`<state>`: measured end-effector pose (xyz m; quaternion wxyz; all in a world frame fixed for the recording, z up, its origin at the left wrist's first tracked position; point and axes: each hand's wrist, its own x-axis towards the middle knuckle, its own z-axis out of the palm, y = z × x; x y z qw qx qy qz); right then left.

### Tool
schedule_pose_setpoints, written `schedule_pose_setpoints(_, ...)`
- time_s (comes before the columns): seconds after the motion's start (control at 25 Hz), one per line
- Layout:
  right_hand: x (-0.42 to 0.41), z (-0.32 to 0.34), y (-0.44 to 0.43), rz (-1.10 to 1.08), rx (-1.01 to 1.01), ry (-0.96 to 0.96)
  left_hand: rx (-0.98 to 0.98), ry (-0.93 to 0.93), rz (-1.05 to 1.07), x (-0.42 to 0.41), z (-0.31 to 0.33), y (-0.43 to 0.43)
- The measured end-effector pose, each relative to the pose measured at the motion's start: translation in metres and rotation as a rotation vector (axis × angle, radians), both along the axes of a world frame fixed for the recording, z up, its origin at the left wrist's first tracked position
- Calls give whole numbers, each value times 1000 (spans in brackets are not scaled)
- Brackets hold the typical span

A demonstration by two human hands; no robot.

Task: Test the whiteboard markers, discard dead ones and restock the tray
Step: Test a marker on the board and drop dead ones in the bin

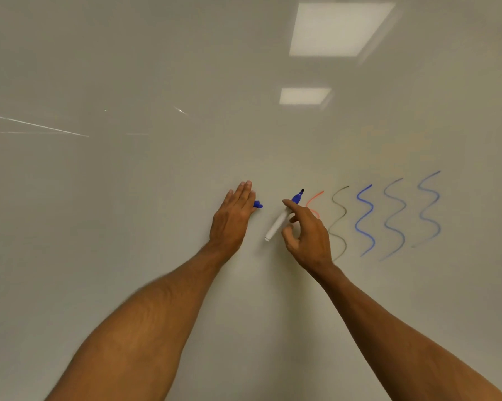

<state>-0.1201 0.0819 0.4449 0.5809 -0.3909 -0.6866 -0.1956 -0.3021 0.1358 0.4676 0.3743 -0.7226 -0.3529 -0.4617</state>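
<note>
Right hand (pixel 307 233) pinches uncapped blue marker (pixel 277 227); flat left hand (pixel 232 218) carries blue cap (pixel 258 204).

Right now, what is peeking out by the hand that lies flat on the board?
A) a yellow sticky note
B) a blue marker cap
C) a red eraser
B: a small blue cap pokes out at the thumb side of the left hand, while the right hand holds the uncapped marker.
</note>
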Motion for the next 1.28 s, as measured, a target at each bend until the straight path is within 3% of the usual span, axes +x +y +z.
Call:
schedule_pose_setpoints(0.2,2,0,11,-78,85,70,15,-43,-65,5,-10,16)
schedule_pose_setpoints(0.4,-3,0,22,15,-89,296,63,-67,-53,8,-21,31)
schedule_pose_setpoints(0.56,-1,-4,33,-56,-27,228,122,-69,-43,8,-23,37)
schedule_pose_setpoints(0.76,-3,-27,34,-120,78,-57,145,-59,-31,6,-23,40)
schedule_pose_setpoints(0.96,-1,-50,25,-170,70,213,147,-78,-57,5,-22,37)
schedule_pose_setpoints(1.16,1,-81,19,-278,23,-231,112,-56,-53,1,-18,28)
schedule_pose_setpoints(1.28,3,-94,9,-314,-58,-45,79,-19,-24,-2,-14,20)
